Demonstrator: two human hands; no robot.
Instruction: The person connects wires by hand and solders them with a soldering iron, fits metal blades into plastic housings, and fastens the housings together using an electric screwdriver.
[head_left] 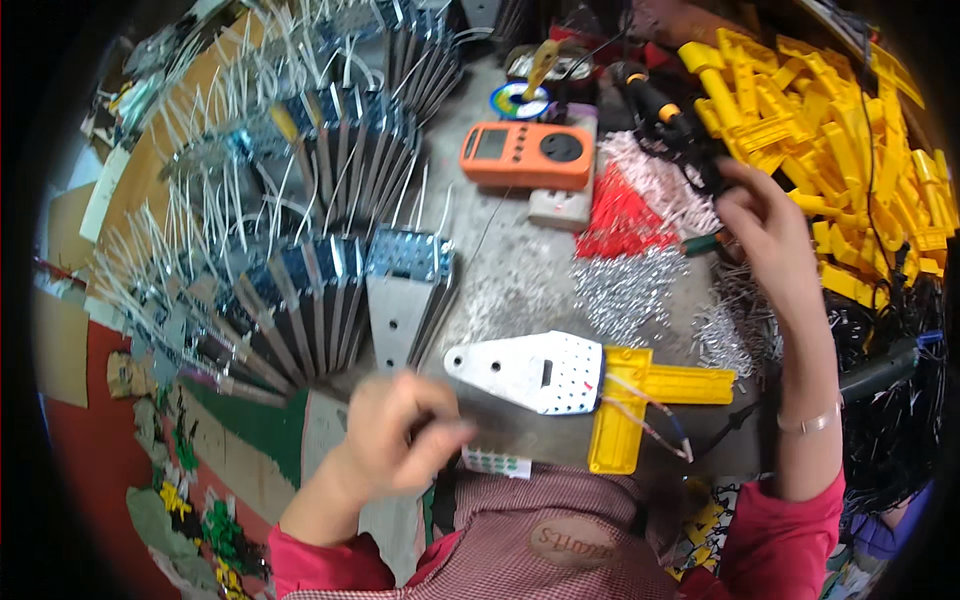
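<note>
Holds the left hand (400, 435) loosely curled near the grey tabletop (495, 265), thumb close to fingers; cannot tell its grip. Extends the right hand (765, 225), fingers bent, near a dark green cylindrical handle (702, 244); cannot tell whether clamped. Has the white, perforated, tapering metal plate (522, 375) lying between both, just beside a yellow plastic T-shaped piece (620, 425).

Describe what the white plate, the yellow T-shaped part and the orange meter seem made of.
White plate: likely sheet metal, flat and pale with small round holes; painted or bare, I can't tell.
Yellow part: probably moulded plastic, one even colour, slight sheen, raised edges.
Orange meter: looks like plastic or rubber, satin, rounded corners.
</note>
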